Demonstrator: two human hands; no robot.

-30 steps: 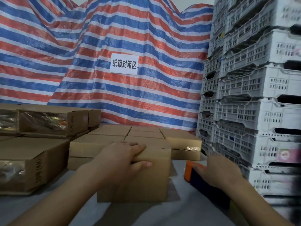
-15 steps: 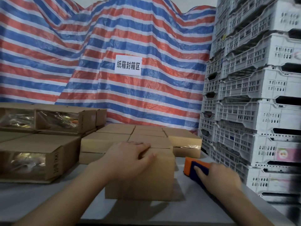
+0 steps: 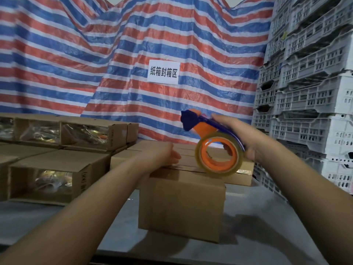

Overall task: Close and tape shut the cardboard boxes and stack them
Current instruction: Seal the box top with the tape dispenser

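Head view: the right hand [image 3: 241,139] has lifted the tape dispenser [image 3: 212,146] off the table [image 3: 257,236], where it lay under that hand a second ago, and now grips its blue handle, fingers curled round it. The clear tape roll hangs just above the far right edge of the box [image 3: 181,203], whether touching or not is hard to tell. The left hand [image 3: 162,154] rests flat on the box top with fingers straight, pressing the flaps down, much as before. The box stands on the table in front of the person, near the middle, flaps closed but with no tape visible on the seam. That means closing looks done and taping is about to start.

Against the earlier frame, the camera has tipped up and moved closer, so the box looks larger. The taped boxes [image 3: 57,178] on the left and the flat row behind are unmoved. The striped tarp [image 3: 95,64], its paper sign [image 3: 163,72] and the white crates [image 3: 309,92] stand as they did
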